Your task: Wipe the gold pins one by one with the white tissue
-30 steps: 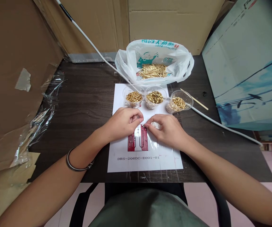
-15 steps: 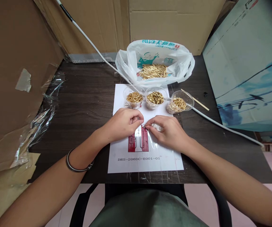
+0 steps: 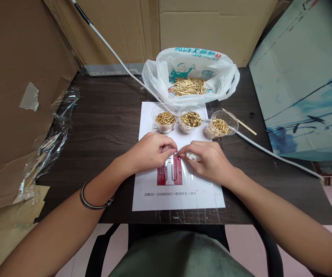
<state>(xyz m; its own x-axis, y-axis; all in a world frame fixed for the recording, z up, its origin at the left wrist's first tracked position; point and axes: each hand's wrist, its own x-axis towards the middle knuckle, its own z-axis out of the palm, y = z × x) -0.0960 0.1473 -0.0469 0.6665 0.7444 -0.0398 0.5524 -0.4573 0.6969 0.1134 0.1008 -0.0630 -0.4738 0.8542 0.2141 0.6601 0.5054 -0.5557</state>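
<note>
My left hand [image 3: 152,153] and my right hand [image 3: 208,158] almost meet above a printed sheet [image 3: 176,203]. The left thumb and index finger are pinched together; anything between them is too small to make out. The right fingertips pinch as well, near a tiny dark sliver at the gap between the hands that I cannot identify. Below the fingertips the sheet bears a red printed picture [image 3: 169,173] with curved grey outlines. A white crumpled scrap [image 3: 193,156] shows within my right hand's curl. Just beyond stand three clear plastic cups: left [image 3: 165,119], middle [image 3: 191,120] and right [image 3: 219,126], holding small brass-coloured pins.
Behind the cups sits a white plastic bag [image 3: 226,82] with longer brass-coloured pins [image 3: 189,87]. A white cable [image 3: 116,59] runs diagonally behind the cups. At the right lies a wooden stick [image 3: 242,124]. Cardboard [image 3: 119,27] walls the dark table [image 3: 96,115].
The right index finger lies a little differently and the fingertips have shifted slightly at the pinch. The whole view has drifted a few pixels; cups and bag stand as before.
</note>
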